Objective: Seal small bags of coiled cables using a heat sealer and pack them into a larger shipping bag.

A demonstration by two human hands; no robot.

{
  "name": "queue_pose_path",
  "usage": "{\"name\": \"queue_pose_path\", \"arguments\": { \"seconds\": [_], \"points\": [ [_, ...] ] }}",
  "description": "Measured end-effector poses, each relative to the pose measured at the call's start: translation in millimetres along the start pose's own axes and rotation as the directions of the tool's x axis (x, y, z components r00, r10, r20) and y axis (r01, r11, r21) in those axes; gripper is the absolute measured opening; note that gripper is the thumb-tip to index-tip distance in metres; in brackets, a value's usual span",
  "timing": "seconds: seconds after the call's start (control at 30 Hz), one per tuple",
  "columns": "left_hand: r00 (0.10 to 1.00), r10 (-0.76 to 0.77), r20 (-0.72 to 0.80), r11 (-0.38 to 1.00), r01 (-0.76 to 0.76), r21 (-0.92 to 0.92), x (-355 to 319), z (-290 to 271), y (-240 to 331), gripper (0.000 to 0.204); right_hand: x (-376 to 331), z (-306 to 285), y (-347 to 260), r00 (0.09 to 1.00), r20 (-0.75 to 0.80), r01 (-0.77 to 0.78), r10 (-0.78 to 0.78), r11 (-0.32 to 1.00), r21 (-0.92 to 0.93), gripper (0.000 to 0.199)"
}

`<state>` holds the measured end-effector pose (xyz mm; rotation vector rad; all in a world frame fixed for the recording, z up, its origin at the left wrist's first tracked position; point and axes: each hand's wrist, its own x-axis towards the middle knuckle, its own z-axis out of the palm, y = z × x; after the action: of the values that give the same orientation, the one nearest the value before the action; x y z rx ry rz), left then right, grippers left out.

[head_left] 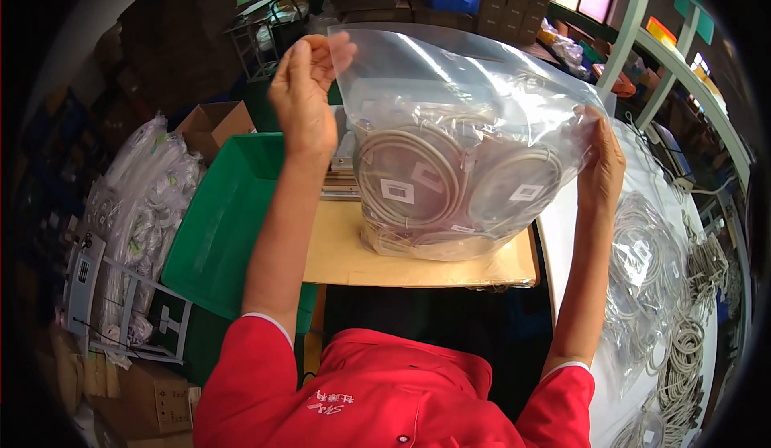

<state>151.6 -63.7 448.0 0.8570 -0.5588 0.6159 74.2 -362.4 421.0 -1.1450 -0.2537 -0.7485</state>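
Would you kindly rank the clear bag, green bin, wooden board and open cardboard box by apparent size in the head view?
1. clear bag, though nearest the camera
2. green bin
3. wooden board, partly covered, so unsure against the bin
4. cardboard box

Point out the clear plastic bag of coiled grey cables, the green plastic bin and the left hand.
Clear plastic bag of coiled grey cables (450, 167), head view, on its front face over the coils.
Green plastic bin (221, 231), head view, on its inner wall.
Left hand (305, 98), head view, on the back of the hand.
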Motion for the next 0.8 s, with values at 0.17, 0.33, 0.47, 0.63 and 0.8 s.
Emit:
{"name": "queue_pose_path", "arguments": {
  "seconds": [0.17,0.33,0.47,0.63,0.8],
  "points": [
    [0.982,-0.112,0.153,0.981,0.085,0.174,-24,5,-12,0.026,4,1,8,0.997,-0.031,0.067,-0.067,0.998,0.009,0.024],
    [0.985,-0.133,0.107,0.963,0.103,0.250,-26,0,-10,0.027,-7,-1,0,0.992,-0.005,0.127,-0.127,0.991,-0.047,0.023],
    [0.995,-0.075,0.072,0.980,0.059,0.192,-32,3,-13,0.027,-7,-1,-4,0.978,-0.041,0.203,-0.206,0.976,-0.079,0.020],
    [1.000,-0.010,-0.013,0.980,0.012,0.199,-34,6,-15,0.027,8,-5,-19,0.966,0.007,0.258,-0.258,0.965,-0.038,0.019],
    [0.999,-0.008,-0.036,0.980,0.015,0.200,-34,7,-16,0.028,10,-2,-22,0.985,-0.004,0.172,-0.172,0.977,0.129,0.022]
  ]
}}
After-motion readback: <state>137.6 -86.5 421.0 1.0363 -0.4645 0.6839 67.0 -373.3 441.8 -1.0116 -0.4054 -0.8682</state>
